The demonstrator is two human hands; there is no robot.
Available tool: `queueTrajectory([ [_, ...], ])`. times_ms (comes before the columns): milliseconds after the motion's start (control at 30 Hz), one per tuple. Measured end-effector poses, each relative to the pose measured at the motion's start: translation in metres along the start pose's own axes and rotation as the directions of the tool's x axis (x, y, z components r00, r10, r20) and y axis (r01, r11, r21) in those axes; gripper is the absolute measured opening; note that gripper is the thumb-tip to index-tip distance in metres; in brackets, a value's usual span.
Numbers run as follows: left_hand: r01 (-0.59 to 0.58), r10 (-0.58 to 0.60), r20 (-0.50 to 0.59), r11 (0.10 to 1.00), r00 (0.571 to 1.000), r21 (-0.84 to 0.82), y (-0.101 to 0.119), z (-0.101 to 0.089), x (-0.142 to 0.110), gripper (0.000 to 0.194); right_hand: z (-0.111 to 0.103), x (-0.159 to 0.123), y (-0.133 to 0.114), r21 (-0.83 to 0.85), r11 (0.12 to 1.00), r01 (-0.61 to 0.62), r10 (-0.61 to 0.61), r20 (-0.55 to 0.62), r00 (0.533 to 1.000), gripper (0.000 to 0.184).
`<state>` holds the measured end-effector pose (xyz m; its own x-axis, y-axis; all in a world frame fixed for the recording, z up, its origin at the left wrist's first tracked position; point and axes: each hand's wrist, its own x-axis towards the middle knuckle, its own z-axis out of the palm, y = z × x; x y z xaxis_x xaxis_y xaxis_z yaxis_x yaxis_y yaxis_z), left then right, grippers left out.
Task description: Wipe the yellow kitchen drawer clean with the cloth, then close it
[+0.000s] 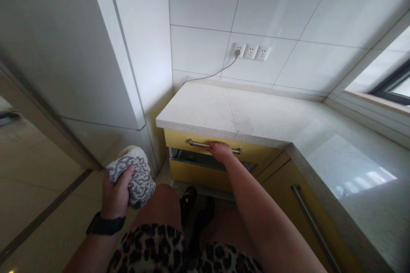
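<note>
My right hand is closed round the metal handle of a yellow drawer just under the pale stone countertop. Below that drawer front a dark gap shows above a lower yellow panel. My left hand, with a black watch on the wrist, grips a bunched grey-and-white patterned cloth low at the left, above my knee. The hands are well apart.
A tall white fridge stands at the left, against the counter's end. A wall socket strip with one plugged cable sits above the counter. Another yellow cabinet with a long handle runs along the right. My legs and dark shoes are below.
</note>
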<state>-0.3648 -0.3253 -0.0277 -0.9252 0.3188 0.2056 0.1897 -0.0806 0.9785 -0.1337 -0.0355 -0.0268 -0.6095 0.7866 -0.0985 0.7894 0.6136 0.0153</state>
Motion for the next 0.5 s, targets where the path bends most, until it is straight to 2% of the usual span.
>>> queueTrajectory([
  [100, 0.063, -0.064, -0.016, 0.997, 0.998, -0.051, 0.002, 0.002, -0.003, 0.053, 0.002, 0.003, 0.003, 0.009, 1.000, 0.008, -0.008, 0.003, 1.000, 0.059],
  [200, 0.092, -0.091, 0.011, 0.993, 0.996, -0.069, 0.002, 0.006, -0.007, 0.051, 0.004, 0.006, 0.005, 0.015, 1.000, 0.002, -0.002, 0.000, 1.000, 0.061],
  [500, 0.102, -0.100, 0.092, 0.994, 0.991, -0.027, -0.011, 0.008, -0.016, 0.049, 0.010, 0.014, 0.009, 0.053, 0.999, -0.012, 0.014, -0.051, 0.999, 0.058],
])
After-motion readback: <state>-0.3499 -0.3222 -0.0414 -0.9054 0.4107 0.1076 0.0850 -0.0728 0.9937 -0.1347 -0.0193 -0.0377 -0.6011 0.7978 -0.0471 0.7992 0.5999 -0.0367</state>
